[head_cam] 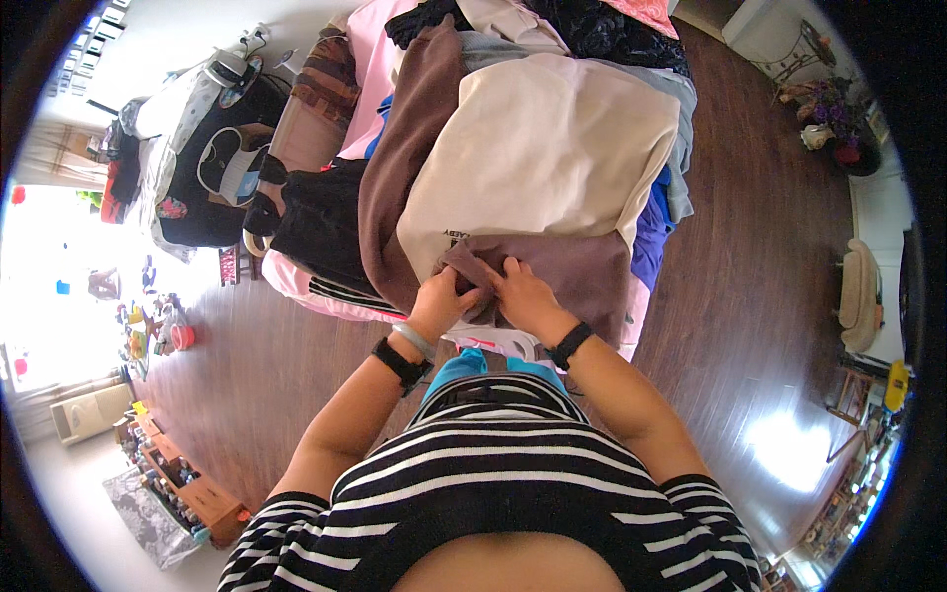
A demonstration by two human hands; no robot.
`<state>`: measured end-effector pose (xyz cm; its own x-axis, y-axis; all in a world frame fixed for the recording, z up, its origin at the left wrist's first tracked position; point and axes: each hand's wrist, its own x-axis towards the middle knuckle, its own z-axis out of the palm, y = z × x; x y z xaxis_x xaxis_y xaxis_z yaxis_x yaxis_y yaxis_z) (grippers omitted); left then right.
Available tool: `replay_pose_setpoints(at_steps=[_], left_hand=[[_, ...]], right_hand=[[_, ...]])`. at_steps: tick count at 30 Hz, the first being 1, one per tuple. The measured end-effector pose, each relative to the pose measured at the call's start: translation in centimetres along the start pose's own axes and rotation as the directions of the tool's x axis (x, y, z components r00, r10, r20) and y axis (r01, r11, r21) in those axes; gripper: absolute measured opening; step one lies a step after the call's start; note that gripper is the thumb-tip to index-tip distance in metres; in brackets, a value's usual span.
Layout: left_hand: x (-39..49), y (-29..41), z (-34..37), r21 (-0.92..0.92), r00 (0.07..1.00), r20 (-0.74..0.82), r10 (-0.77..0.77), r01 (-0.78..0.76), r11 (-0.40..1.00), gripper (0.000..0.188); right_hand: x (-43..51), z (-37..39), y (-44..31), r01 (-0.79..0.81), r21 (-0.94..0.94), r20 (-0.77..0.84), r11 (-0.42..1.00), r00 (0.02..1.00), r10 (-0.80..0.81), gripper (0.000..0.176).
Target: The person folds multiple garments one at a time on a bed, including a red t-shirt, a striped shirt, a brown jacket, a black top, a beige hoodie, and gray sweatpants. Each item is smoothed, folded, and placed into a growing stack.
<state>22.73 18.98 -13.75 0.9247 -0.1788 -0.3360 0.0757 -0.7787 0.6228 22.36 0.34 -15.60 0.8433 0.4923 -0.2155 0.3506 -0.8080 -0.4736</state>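
A cream and brown sweatshirt lies spread over a heap of clothes, its cream body panel (555,148) away from me and its brown lower part (577,277) towards me. One brown sleeve (403,163) stretches along its left side. My left hand (442,300) pinches a gathered fold of the brown fabric near the front edge. Just to the right, my right hand (527,292) grips the same bunched cloth (467,263), its index finger pointing into the fold. Small dark lettering shows on the cream part beside the fold.
Black garments (325,222) lie left of the sweatshirt and a purple cloth (651,237) hangs at its right. Pink bedding (288,285) shows beneath the heap. Dark wooden floor (747,222) surrounds it. A cluttered stand (207,163) is at the left, and a low wooden shelf (200,503) lower left.
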Motion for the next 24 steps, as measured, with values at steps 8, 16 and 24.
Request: replay_pose_setpoints(at_steps=[8, 16, 24], left_hand=[[-0.4, 0.0, 3.0, -0.024, 0.968, -0.237, 0.078, -0.086, 0.996, 0.035], [1.1, -1.7, 1.8, -0.646, 0.993, -0.014, -0.115, 0.079, 0.759, 0.027], [-1.3, -6.0, -6.7, -0.63, 0.941, -0.266, -0.21, -0.005, 0.776, 0.012]], right_hand=[[1.0, 1.1, -0.2, -0.121, 0.002, 0.005, 0.993, 0.993, 0.121, 0.05], [0.8, 0.7, -0.5, -0.051, -0.093, -0.016, 0.994, 0.999, 0.05, 0.062], [0.7, -0.4, -1.2, -0.112, -0.022, 0.047, 0.993, 0.992, 0.113, 0.079]])
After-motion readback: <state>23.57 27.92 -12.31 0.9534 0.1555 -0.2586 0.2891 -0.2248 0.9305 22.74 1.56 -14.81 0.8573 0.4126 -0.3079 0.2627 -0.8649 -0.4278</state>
